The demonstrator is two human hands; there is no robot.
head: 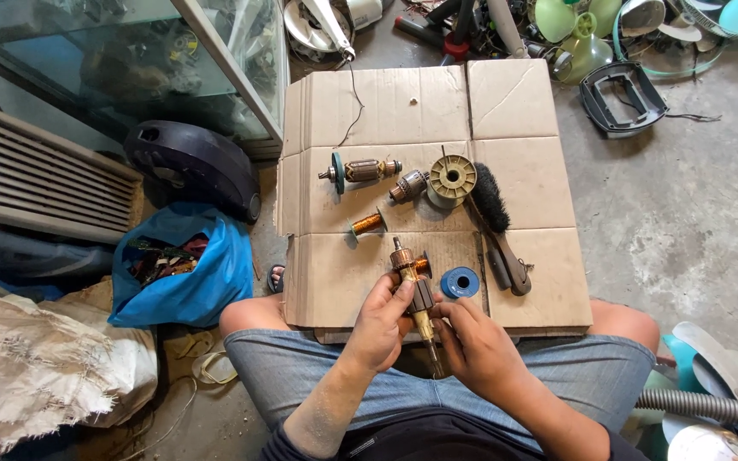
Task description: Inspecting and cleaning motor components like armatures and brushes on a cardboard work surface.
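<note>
Hands meet over the lap: left hand (380, 320) and right hand (471, 341) both grasp a motor rotor (414, 294), seemingly inspecting it; next, turning it needs steady fingers. Blue spool (459, 282) lies just beyond.

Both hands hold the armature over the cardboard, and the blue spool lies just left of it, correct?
Not quite: in the head view both hands hold the armature over the cardboard, but the blue spool lies just right of it.
</note>
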